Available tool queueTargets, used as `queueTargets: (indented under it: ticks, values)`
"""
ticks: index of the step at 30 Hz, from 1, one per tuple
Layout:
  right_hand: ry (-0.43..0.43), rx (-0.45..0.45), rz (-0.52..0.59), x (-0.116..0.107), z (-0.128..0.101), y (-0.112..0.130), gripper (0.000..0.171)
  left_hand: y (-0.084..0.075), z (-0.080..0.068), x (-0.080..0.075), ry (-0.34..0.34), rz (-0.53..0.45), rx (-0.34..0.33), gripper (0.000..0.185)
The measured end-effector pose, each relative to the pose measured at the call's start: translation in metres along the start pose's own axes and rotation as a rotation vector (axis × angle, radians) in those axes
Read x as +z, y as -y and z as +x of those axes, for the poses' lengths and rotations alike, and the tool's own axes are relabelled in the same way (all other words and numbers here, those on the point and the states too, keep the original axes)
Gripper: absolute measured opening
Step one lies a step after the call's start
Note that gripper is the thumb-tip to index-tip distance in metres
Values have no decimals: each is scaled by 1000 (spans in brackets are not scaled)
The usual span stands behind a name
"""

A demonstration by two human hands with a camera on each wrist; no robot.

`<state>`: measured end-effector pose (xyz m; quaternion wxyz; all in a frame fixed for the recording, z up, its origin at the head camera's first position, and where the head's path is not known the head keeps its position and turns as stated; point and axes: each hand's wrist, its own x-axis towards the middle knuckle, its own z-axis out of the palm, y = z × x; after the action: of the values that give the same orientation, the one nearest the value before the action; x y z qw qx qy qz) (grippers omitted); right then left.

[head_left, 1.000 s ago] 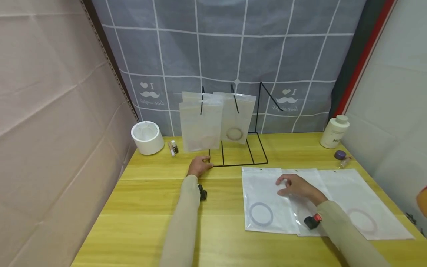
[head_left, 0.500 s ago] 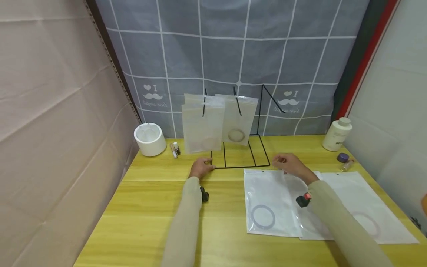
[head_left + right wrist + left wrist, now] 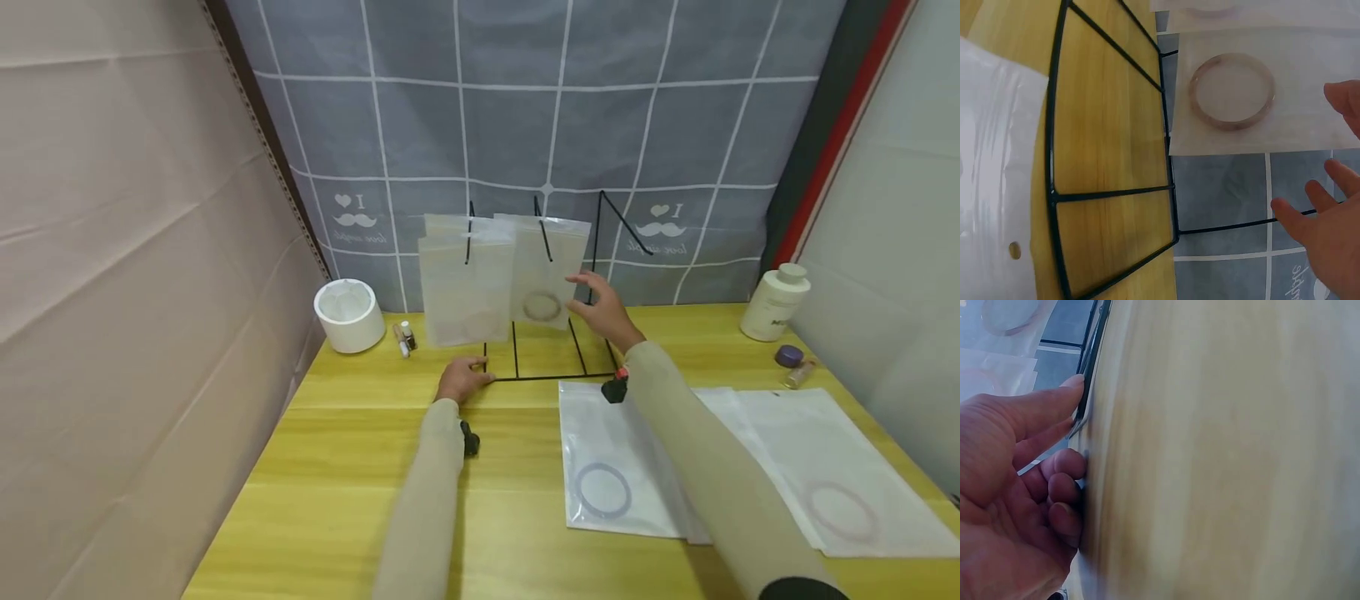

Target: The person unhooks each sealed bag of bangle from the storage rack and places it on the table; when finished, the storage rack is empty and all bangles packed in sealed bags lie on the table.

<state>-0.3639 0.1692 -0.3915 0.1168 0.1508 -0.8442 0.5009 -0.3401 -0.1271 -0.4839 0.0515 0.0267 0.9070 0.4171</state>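
A black wire rack [image 3: 551, 375] stands at the back of the yellow table [image 3: 337, 500]. Two frosted bags hang from its hooks, and the right one [image 3: 558, 262] holds a ring [image 3: 542, 306]. My right hand [image 3: 600, 310] is raised beside that bag's right edge with its fingers spread and holds nothing; in the right wrist view the fingers [image 3: 1310, 219] hover just off the bag [image 3: 1241, 134]. My left hand [image 3: 463, 380] holds the rack's front left corner. There the thumb [image 3: 1047, 409] lies on the wire [image 3: 1092, 350] and the other fingers are curled.
Three flat bags lie on the table at the right, the nearest to the rack [image 3: 600, 454] with a ring inside. A white cup [image 3: 347, 315] and small vials [image 3: 406, 337] sit at the back left. A white bottle [image 3: 776, 302] and a purple cap [image 3: 787, 356] sit at the back right.
My right hand left the flat bags on the table and rose forward and left to the hanging bag with the ring. The left hand stayed on the rack's corner.
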Motion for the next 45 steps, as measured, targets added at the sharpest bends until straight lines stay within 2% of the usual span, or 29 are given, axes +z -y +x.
queueTargets:
  ticks: [8, 17, 23, 31, 41, 45]
  values:
    - [-97, -98, 31, 3, 14, 9, 47, -4, -3, 0, 2, 11, -6, 45]
    - [-63, -150, 46, 5, 18, 15, 53, -5, 1, 0, -3, 27, -10, 46]
    - [-60, -178, 8, 5, 16, 17, 54, -5, 4, 1, -10, 32, -9, 46]
    - [-93, -237, -27, 7, 12, 13, 54, -4, 1, 0, -13, 21, 1, 46]
    - [-117, -269, -49, 7, -1, 14, 46, -7, -3, 0, -13, 28, 8, 46]
    - [-156, -303, -50, 7, -6, 16, 41, -7, -3, 0, -19, 42, 9, 46]
